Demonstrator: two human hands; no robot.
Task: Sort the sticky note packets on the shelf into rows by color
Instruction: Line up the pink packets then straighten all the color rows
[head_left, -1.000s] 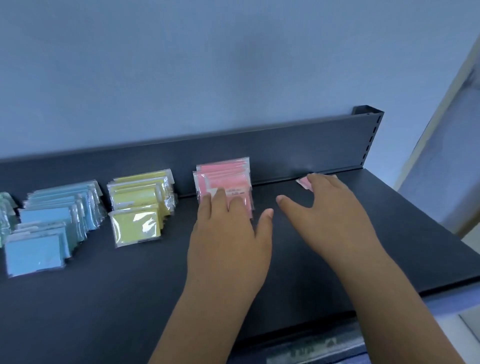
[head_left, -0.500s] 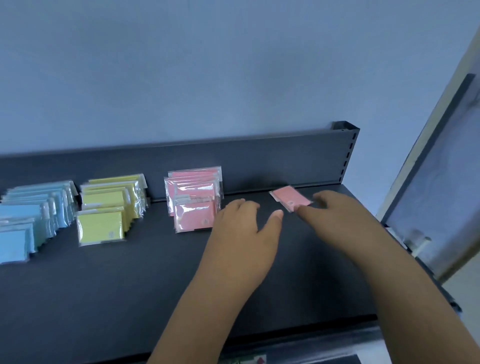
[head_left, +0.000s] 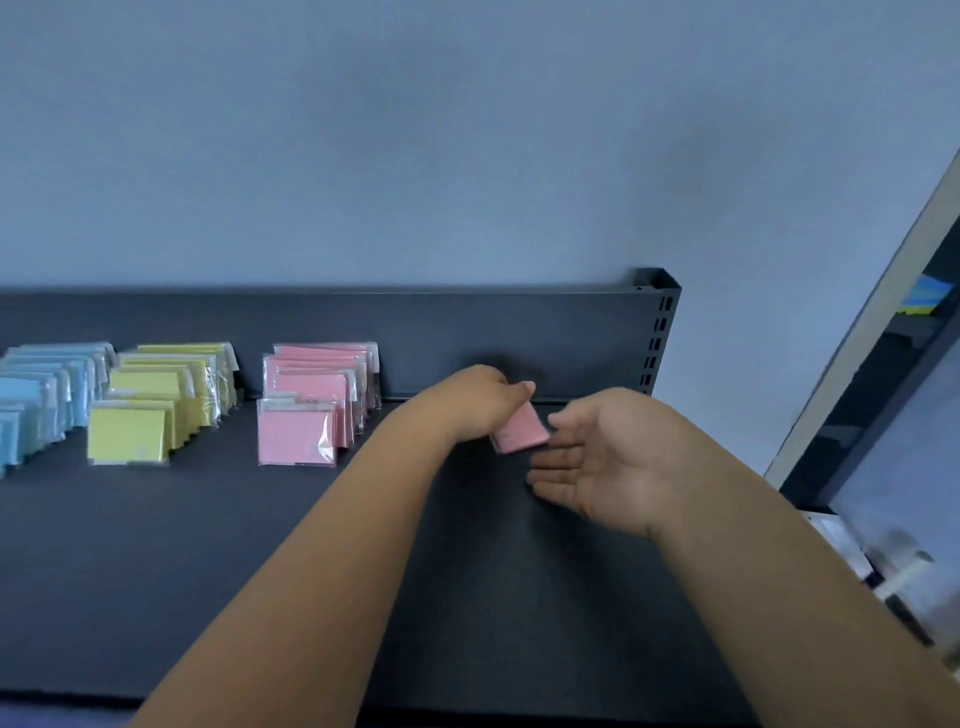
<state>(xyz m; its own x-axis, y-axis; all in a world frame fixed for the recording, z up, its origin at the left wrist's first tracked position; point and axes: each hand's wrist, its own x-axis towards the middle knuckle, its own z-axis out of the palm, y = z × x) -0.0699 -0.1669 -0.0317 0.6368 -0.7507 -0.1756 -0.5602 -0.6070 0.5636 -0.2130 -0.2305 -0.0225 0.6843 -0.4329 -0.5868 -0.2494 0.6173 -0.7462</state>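
My left hand pinches the stray pink packet over the shelf, my right hand is slack and palm-up beside it (holding nothing), so next I carry it left to the pink row.

The left edge cut off the blue packet row; the left hand partly covered the loose pink packet.

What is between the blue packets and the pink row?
The yellow packets stand between the blue packets and the pink row, in the head view.
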